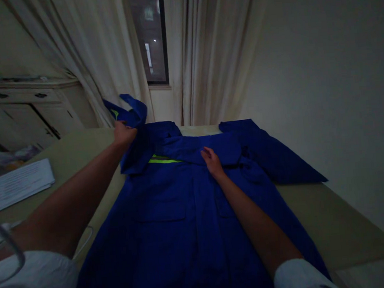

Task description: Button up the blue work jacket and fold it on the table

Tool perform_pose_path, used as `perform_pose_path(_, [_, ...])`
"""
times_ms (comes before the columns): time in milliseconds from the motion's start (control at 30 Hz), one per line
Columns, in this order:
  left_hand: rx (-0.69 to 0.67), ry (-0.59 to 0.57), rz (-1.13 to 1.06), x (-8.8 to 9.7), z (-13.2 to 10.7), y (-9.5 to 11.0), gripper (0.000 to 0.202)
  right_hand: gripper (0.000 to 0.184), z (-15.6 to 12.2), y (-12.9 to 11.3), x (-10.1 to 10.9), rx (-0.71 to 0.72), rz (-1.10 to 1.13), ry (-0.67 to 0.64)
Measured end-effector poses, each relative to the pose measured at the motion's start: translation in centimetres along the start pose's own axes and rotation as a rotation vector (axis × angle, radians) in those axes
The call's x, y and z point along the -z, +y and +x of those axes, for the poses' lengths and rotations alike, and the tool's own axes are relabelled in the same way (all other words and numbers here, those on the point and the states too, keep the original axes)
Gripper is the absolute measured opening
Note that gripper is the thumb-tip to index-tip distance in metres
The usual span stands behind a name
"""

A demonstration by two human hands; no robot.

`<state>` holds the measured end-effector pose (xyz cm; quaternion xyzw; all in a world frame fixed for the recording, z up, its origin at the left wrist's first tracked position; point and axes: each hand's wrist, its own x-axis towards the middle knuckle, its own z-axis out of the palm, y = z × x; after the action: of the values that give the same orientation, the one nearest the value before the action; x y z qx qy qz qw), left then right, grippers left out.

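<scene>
A blue work jacket (163, 196) with a yellow-green strip is spread out in front of me. My left hand (124, 134) is closed on the jacket's left-side sleeve, whose far end (137, 110) is lifted and folds over in the air beyond the fingers. Over the upper middle of the jacket lies a folded blue band of cloth (195, 146). My right hand (211, 161) rests at this band with loosely bent fingers, and no cloth shows gripped in them. To the right, the other sleeve (274, 159) lies out towards the table's edge.
Beneath the jacket is a pale greenish table (340, 220). Printed sheets (17, 184) lie on its left side, with a thin white cable (86, 240) closer to me. Behind stand curtains (217, 47), and a white cabinet (34, 108) is at the back left. A wall (334, 82) rises on the right.
</scene>
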<state>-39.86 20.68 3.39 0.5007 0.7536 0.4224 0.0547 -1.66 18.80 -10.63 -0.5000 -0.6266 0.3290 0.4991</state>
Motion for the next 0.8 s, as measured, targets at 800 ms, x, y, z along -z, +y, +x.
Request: perform_pose_path(800, [0.064,-0.143,0.225,-5.2,-0.8,-2.6,0.037,0.021,-0.6,1.2,0.3,0.216,-0.224,-0.026])
